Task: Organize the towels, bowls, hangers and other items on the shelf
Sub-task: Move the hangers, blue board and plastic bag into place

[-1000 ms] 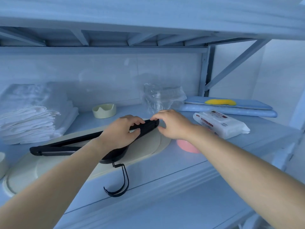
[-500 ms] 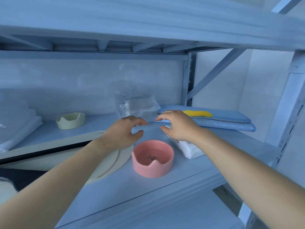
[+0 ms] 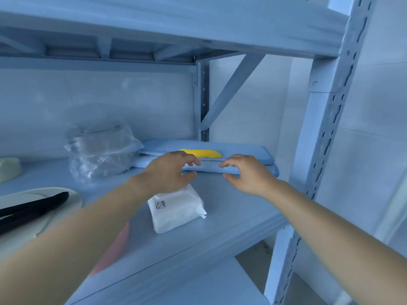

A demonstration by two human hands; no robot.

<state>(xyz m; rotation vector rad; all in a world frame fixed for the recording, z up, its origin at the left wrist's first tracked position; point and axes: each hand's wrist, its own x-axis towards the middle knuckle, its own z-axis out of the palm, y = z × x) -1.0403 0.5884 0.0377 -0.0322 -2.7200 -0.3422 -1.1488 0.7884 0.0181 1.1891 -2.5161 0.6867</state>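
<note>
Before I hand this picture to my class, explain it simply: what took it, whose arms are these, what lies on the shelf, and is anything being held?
No machine: these are a person's bare arms, filmed by a camera worn on their head, looking down. On the shelf lie a clear plastic bag, a white packet, stacked blue mats, and a black hanger on a pale tray. The left hand and right hand reach for the mats, fingers loosely curled, holding nothing.

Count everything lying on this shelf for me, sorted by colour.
Blue: 2, upper pad, lower pad
Yellow: 1, piece on upper pad
White: 1, wipes pack
Clear: 1, plastic bag
Cream: 2, bowl, tray
Black: 1, hanger
Pink: 1, half-hidden item
Total: 9
</note>
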